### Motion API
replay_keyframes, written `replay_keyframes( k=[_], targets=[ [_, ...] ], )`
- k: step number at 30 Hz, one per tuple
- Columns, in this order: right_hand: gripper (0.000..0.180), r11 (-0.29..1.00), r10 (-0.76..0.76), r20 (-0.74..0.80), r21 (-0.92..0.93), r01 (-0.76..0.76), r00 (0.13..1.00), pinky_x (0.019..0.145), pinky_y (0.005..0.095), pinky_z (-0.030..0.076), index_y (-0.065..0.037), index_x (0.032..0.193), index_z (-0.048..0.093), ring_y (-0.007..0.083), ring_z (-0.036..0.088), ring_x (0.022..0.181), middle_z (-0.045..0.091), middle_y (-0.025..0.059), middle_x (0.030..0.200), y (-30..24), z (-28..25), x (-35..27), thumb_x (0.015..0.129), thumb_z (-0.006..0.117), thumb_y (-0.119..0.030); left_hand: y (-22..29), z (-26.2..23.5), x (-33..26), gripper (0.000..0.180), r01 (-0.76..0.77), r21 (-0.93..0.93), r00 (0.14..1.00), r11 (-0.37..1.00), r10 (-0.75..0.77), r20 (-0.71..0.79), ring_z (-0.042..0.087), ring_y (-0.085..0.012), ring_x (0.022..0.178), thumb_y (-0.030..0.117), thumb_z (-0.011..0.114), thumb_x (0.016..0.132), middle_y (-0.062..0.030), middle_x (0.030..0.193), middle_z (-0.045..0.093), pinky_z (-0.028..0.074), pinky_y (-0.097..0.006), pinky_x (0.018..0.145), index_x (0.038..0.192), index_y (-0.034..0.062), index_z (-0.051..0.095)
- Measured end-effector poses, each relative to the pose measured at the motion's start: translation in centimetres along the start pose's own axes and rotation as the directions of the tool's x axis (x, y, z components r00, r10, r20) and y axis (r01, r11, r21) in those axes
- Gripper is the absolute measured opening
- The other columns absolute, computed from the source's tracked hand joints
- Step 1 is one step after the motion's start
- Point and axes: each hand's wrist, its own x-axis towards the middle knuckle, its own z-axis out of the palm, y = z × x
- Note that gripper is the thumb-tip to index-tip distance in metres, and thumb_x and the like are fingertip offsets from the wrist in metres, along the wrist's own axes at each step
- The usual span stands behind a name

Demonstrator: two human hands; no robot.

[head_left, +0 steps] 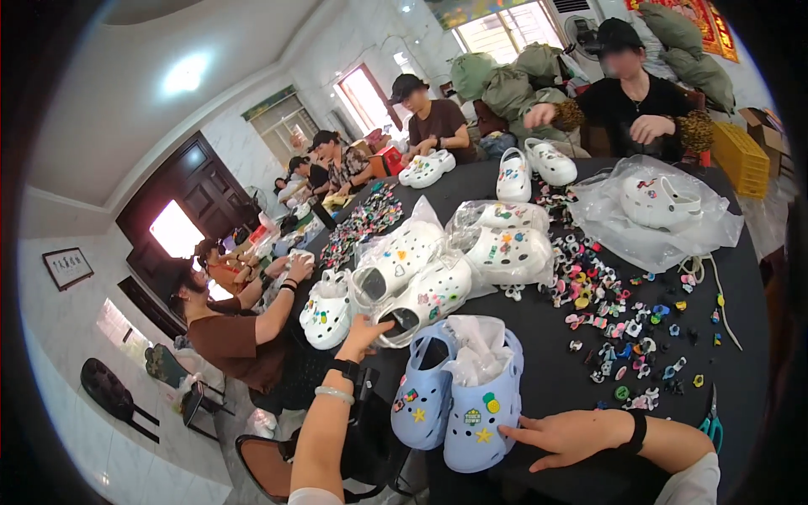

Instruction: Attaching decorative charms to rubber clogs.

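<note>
Two light-blue clogs stand side by side at the table's near edge, with star, pineapple and other charms on their toes. Clear plastic film is stuffed in the right-hand one. My right hand lies beside that clog, fingers spread, the fingertips against its side. Farther left, my left hand grips the heel end of a white clog in a clear bag. Another bagged white clog lies against it. An unbagged-looking white clog with charms rests just left of my hand.
Loose colourful charms are scattered over the black table. Teal-handled scissors lie at the right edge. More white clogs stand at the back, one on plastic film. Several people sit around the table; a chair is at lower left.
</note>
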Motion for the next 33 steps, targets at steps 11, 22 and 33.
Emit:
replay_keyframes(
  k=[11, 22, 33],
  targets=[
    [0.079, 0.997, 0.029, 0.073, -0.072, -0.024, 0.997, 0.069, 0.0461, 0.055, -0.006, 0.153, 0.016, 0.041, 0.066, 0.084, 0.052, 0.0303, 0.119, -0.6, -0.7, -0.1, 0.095, 0.06, -0.036, 3.4, -6.0, 1.6, 0.019, -0.323, -0.567, 0.928, 0.758, 0.137, -0.346, 0.061, -0.0252, 0.069, -0.004, 0.051, 0.073, -0.0135, 0.088, 0.057, 0.057, -0.036, 0.051, 0.092, -0.0018, 0.053],
    [0.083, 0.985, 0.168, 0.2, -0.063, -0.159, 0.965, 0.076, 0.0455, 0.056, -0.022, 0.155, 0.012, 0.0446, 0.066, 0.088, 0.045, 0.0438, 0.127, -2.0, -1.2, 0.9, 0.092, 0.064, -0.036, -4.3, -23.2, -14.5, 0.017, -0.583, -0.563, 0.779, 0.586, 0.206, -0.592, 0.058, -0.0174, 0.077, 0.004, 0.054, 0.069, -0.0035, 0.084, 0.058, 0.049, -0.028, 0.073, 0.086, 0.0048, 0.057],
    [0.09, 0.944, 0.217, -0.077, -0.237, -0.229, 0.973, 0.081, 0.0453, 0.055, -0.02, 0.156, 0.011, 0.0501, 0.065, 0.089, 0.04, 0.0509, 0.125, -3.1, 1.7, 4.8, 0.088, 0.067, -0.039, -20.0, -22.8, -34.0, 0.012, -0.409, -0.684, 0.857, 0.604, -0.003, -0.516, 0.058, -0.0159, 0.087, 0.008, 0.051, 0.074, -0.003, 0.083, 0.05, 0.049, -0.029, 0.081, 0.085, 0.0042, 0.052]
  ],
)
